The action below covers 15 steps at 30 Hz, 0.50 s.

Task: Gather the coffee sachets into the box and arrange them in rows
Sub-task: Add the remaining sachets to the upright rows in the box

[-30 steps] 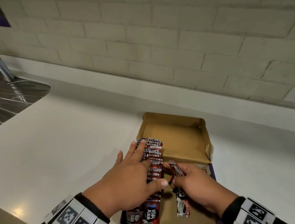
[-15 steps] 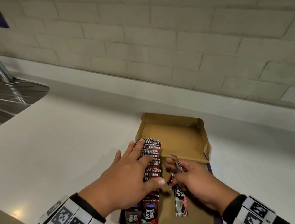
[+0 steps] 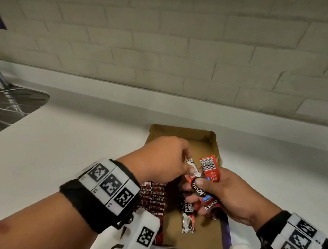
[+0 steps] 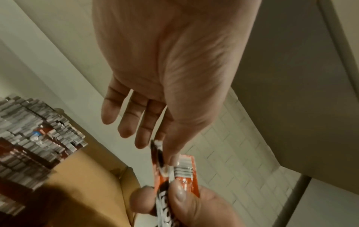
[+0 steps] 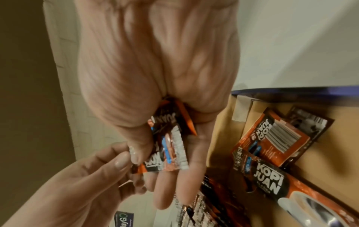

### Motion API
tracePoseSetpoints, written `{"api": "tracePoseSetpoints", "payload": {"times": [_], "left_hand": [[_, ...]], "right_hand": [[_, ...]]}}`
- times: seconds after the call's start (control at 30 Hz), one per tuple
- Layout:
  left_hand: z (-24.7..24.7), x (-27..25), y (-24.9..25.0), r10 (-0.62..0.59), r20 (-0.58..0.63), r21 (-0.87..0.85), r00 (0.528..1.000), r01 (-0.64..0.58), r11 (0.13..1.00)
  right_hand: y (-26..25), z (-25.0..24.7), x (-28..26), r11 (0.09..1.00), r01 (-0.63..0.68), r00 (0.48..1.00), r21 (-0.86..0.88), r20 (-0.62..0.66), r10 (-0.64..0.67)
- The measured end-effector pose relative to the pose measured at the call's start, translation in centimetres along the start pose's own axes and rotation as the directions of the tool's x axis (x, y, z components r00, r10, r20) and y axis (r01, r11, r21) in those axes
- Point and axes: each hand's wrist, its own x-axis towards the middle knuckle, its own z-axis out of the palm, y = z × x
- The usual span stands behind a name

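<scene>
Head view: my left hand (image 3: 163, 161) should pinch one sachet (image 3: 191, 169) cleanly from the bunch (image 3: 207, 197) my right hand (image 3: 224, 195) grips

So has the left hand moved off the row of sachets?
Yes. The left hand has lifted off the row and gone right, toward the box's middle, to pinch a sachet.

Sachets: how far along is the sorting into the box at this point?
Partly done. One row of sachets already lines the left side of the box. The right hand holds a small bunch, and the left hand pinches one of them. A loose sachet on the box floor still needs lining up.
</scene>
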Motion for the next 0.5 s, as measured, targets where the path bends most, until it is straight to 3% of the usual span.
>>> {"api": "tracePoseSetpoints", "payload": {"times": [0.17, 0.3, 0.33, 0.4, 0.5], "left_hand": [[-0.4, 0.6, 0.2, -0.035, -0.018, -0.095, 0.999, 0.034, 0.995], [-1.5, -0.3, -0.5, -0.098, -0.153, -0.146, 0.983, 0.076, 0.986], [-1.7, -0.5, -0.7, -0.111, -0.177, -0.150, 0.978, 0.084, 0.985], [-1.9, -0.9, -1.3, -0.134, -0.169, -0.185, 0.976, 0.102, 0.978], [-1.4, -1.3, -2.2, -0.184, -0.118, -0.221, 0.976, 0.155, 0.963]], "right_hand": [[-0.7, -1.0, -1.1, 0.994, 0.068, 0.996, -0.085, -0.057, -0.073], [-0.4, -3.1, -1.7, 0.961, 0.069, 0.962, -0.268, -0.238, -0.135], [-0.1, -3.8, -1.6, 0.919, 0.042, 0.941, -0.391, -0.294, -0.168], [0.3, -4.6, -1.2, 0.748, -0.034, 0.898, -0.662, -0.348, -0.267], [0.9, -3.6, -0.3, 0.515, -0.140, 0.922, -0.846, -0.301, -0.243]]}}
